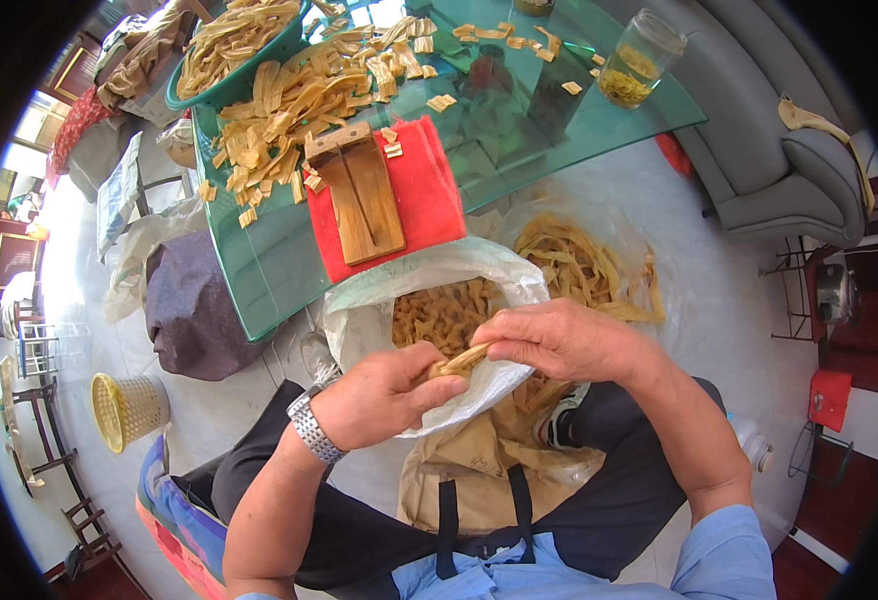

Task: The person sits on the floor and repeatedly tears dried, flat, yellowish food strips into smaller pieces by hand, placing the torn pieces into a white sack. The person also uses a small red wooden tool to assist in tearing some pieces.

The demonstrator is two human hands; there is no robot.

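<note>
Between my two hands is a pale yellow dried strip (467, 360), pinched at each end over an open white plastic sack (424, 262). My left hand (391, 392), with a steel watch at its wrist, closes round the strip's left end. Thumb and fingers of my right hand (557, 338) grip its right end. Inside the sack lie many short, ridged yellow pieces (444, 312). Beyond it, on a folded red cloth (434, 185) at the table edge, rests a wooden block (359, 205) with a lengthwise slot and a crosspiece at its far end.
Similar pieces (279, 115) are heaped on the glass table (519, 165), beside a teal basin (214, 95) of strips. A glass jar (641, 60) stands near the right edge. Longer strips (579, 265) lie in clear plastic beyond my right hand. A wastebasket (131, 410) stands left; a grey sofa (759, 140), right.
</note>
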